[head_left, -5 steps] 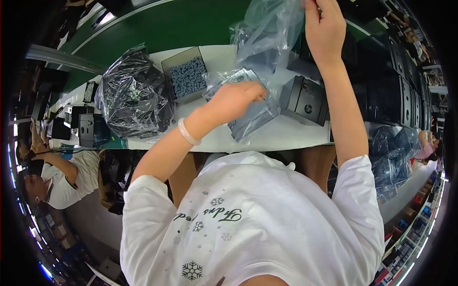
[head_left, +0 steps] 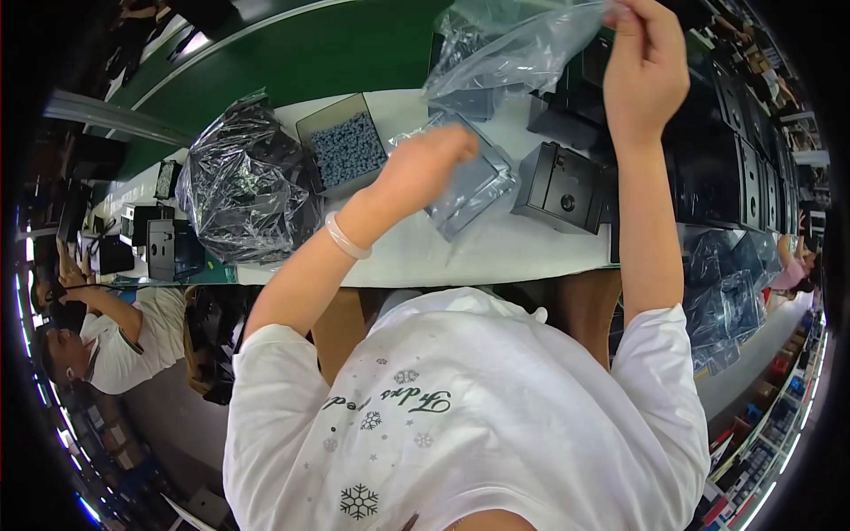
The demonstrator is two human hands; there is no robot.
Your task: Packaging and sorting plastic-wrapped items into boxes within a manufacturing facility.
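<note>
High at the right, my right hand [head_left: 649,80] is closed, its fingertips pinching the edge of a clear plastic bag [head_left: 531,49] that stretches out to the left. My left hand [head_left: 428,170] is curled, fingers drawn together, above a flat grey part in clear plastic wrap [head_left: 474,190] on the white table; whatever is in those fingers is hidden. Right of the wrapped part stands a black metal box [head_left: 562,190] with a round knob on its face. An open bin of small blue-grey pieces [head_left: 347,149] is left of my left hand.
A large bundle in black plastic [head_left: 248,181] sits on the table's left side. Stacked black boxes [head_left: 708,150] rise at the right, above several plastic-wrapped parts [head_left: 726,296]. A green panel [head_left: 336,53] runs along the back. Another person [head_left: 133,332] works at the far left.
My right hand has moved right, pulling the bag into a sideways stretch. My left hand has shifted slightly left and away from me, off the wrapped part's middle.
</note>
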